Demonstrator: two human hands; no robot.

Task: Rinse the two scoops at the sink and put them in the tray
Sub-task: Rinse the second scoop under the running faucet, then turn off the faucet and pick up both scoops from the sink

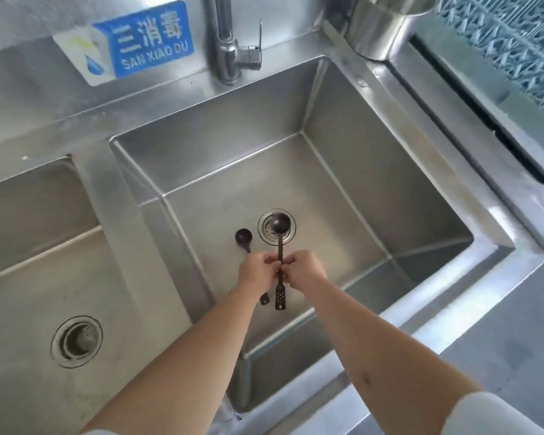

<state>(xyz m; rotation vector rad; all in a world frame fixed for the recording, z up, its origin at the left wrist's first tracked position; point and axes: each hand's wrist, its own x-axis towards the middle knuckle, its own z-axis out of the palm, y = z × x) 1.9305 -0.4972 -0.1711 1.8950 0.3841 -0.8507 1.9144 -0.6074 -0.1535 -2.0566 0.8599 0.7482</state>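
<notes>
Two dark scoops are held over the right sink basin (343, 171). The longer scoop (280, 227) has its bowl above the drain strainer (266, 229) and a perforated handle end hanging below my hands. The shorter scoop (243, 237) lies to its left, its handle passing under my left hand (258, 271). My left hand grips the shorter scoop and its fingertips touch the longer scoop's handle. My right hand (305, 270) pinches the middle of the longer scoop's handle. No water runs from the faucet (230, 48).
A second basin (29, 215) with its own drain lies to the left. A blue sign (145, 42) is on the backsplash. A steel cylinder (383, 26) stands at the back right, beside a blue-green lattice tray (509, 42) on the right counter.
</notes>
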